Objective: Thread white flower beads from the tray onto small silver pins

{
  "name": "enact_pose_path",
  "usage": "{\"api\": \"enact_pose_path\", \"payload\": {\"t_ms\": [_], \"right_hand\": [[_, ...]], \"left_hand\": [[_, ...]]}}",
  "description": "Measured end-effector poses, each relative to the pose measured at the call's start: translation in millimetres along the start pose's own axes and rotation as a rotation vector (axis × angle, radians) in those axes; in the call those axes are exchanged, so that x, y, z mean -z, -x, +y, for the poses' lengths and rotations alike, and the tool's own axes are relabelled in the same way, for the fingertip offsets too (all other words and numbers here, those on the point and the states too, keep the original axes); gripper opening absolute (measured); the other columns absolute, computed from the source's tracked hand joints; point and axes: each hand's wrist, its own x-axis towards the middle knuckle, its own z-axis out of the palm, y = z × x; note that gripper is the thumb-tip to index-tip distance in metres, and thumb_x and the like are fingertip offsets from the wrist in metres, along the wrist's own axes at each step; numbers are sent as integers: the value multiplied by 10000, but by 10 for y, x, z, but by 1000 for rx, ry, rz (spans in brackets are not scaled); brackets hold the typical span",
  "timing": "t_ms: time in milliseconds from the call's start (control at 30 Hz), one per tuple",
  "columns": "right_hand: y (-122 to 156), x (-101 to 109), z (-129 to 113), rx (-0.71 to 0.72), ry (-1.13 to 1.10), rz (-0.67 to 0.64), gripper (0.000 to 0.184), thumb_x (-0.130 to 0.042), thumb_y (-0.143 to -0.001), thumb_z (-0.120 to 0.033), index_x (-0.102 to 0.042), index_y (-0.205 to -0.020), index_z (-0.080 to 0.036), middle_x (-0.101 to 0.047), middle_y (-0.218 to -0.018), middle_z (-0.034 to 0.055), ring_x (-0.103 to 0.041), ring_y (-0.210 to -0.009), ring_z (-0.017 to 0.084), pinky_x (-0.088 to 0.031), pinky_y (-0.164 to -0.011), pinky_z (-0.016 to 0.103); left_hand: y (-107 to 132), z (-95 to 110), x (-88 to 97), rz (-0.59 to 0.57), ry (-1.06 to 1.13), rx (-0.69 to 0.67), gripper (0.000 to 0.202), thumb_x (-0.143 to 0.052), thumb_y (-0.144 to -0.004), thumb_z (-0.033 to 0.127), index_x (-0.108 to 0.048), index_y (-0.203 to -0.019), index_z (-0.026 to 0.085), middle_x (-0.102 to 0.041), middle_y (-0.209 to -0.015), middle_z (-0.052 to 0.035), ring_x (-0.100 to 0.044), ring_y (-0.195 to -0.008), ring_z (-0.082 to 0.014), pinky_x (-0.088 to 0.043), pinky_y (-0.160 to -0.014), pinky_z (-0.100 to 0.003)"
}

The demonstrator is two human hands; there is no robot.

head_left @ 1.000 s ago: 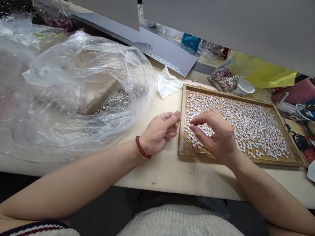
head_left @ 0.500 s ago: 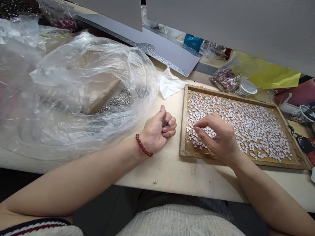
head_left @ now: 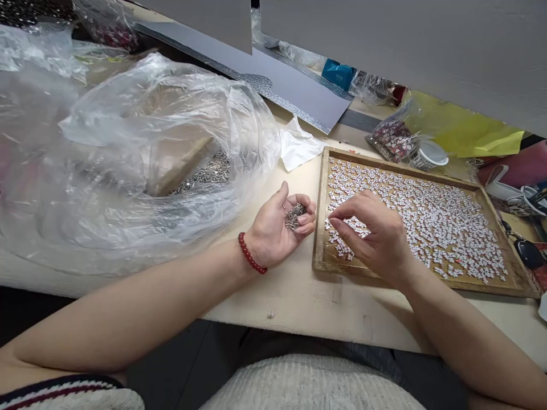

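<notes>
My left hand (head_left: 280, 228) rests on the table just left of a shallow wooden tray (head_left: 318, 228), palm up and fingers curled round a small heap of silver metal pieces (head_left: 293, 216). A red bead bracelet (head_left: 251, 254) circles that wrist. My right hand (head_left: 371, 236) hovers over the tray's near left corner, thumb and forefinger pinched together above the many small white pieces (head_left: 427, 222) spread across the tray. What the pinch holds is too small to make out.
A large crumpled clear plastic bag (head_left: 128, 154) with more silver pieces inside fills the table's left. Behind the tray lie a white tissue (head_left: 299, 149), a grey board (head_left: 294, 91), a small bag of red-white bits (head_left: 391, 139), a white cup (head_left: 427, 155) and yellow sheet (head_left: 461, 131).
My left hand has turned palm up and loosened, showing the silver pieces it holds. My right hand stayed over the tray's near left corner, shifting only slightly.
</notes>
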Motion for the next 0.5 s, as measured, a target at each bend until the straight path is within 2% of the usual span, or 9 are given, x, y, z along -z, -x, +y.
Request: {"api": "enact_pose_path", "payload": {"t_ms": [100, 167, 267, 400, 500], "right_hand": [[-78, -50, -44, 46, 121, 7, 64, -561, -887, -207, -623, -879, -195, -648, -886, 67, -542, -836, 207, -442, -775, 376], [-133, -111, -69, 57, 258, -28, 96, -591, -875, -248, -642, -931, -190, -636, -1016, 94, -521, -934, 248, -431, -810, 413], [-208, -215, -79, 56, 392, -76, 112, -595, -873, -262, -657, -925, -184, -620, -1124, 116, -493, -1008, 292, -412, -816, 443], [-270, -275, -29, 83, 371, -5, 144, -548, -883, -174, -632, -766, -179, -654, -1048, 96, -513, -946, 264, -404, -801, 423], [-274, -242, 17, 28, 293, 12, 123, -567, -881, -215, -629, -779, -187, -654, -976, 78, -529, -910, 243, -410, -810, 409]], "left_hand": [[6, -4, -8, 42, 1, 0, 455, -311, -931, 405, -579, -725, 102, -580, -709, -72, -550, -591, -95, -503, -551, -211], [-4, -7, -5, 29, 13, 10, 431, -311, -938, 376, -608, -798, 96, -604, -724, -72, -592, -642, -111, -520, -577, -216], [-34, -28, 14, -33, 82, 23, 404, -303, -949, 311, -623, -863, 81, -617, -731, -54, -574, -607, -78, -488, -527, -172], [-69, -86, 61, -95, 127, 32, 291, -364, -934, 211, -620, -864, 94, -638, -776, -36, -609, -679, -73, -548, -640, -191], [-71, -104, 79, -117, 131, 45, 249, -393, -925, 189, -624, -917, 96, -659, -842, -45, -636, -744, -79, -568, -693, -199]]}}
